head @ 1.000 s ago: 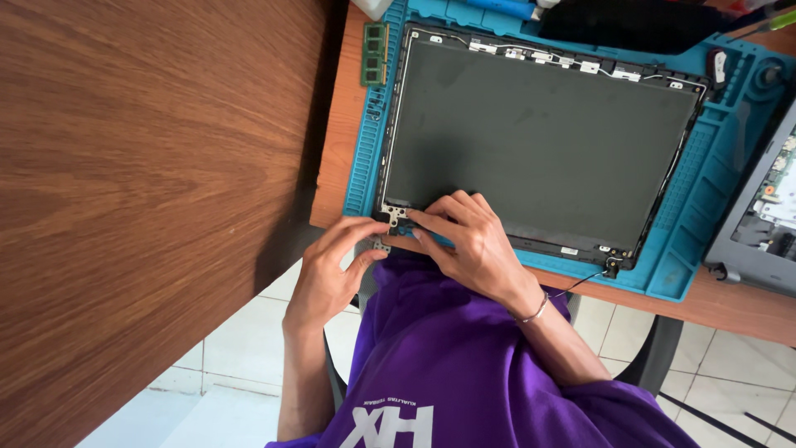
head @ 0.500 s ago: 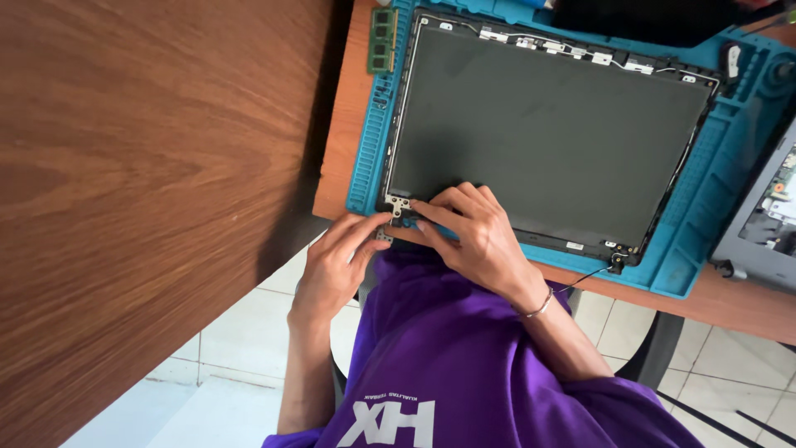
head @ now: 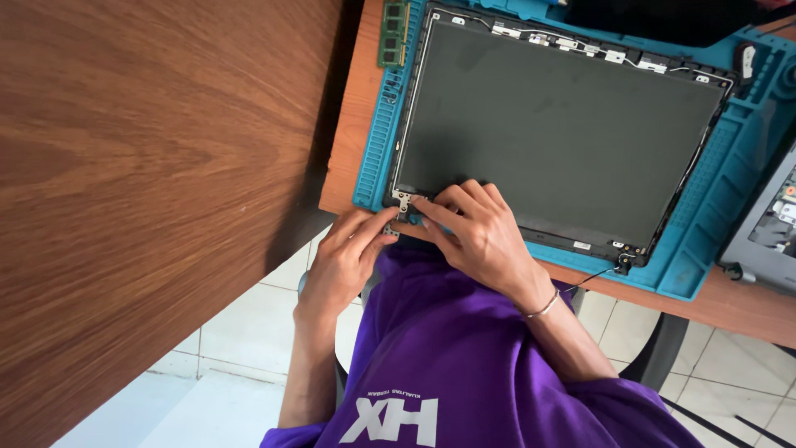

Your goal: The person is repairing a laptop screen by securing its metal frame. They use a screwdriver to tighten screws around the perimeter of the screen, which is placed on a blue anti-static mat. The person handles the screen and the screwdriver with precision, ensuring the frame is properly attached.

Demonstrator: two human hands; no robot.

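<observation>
At the lower middle of the frame, both hands meet on the near-left corner of a laptop screen panel (head: 555, 124), which lies flat, dark face up, on a blue mat (head: 377, 133) on the worktop (head: 352, 108). The left hand (head: 344, 265) comes from below the worktop edge, its fingers (head: 377, 231) drawn together and tipped against a small metal hinge bracket (head: 403, 202) at that corner; whether they pinch it or only steady it cannot be told. The right hand (head: 481, 236) lies across the panel's lower edge, fingers pressed close, the foremost bearing on the same bracket. A thin bracelet (head: 543, 309) circles the right wrist. A green memory module (head: 393, 33) lies at the mat's upper left. A thin cable with a round connector (head: 622, 264) trails from the panel's lower right corner, and part of a grey laptop base (head: 767, 224) shows at the right edge.

Judged from this view, work at the hinge goes best with the panel kept flat on the mat, pressure confined to the metal bracket and frame rather than the glass, and one hand holding the corner down while the other works. Any small fastener here could slip off the near edge.
</observation>
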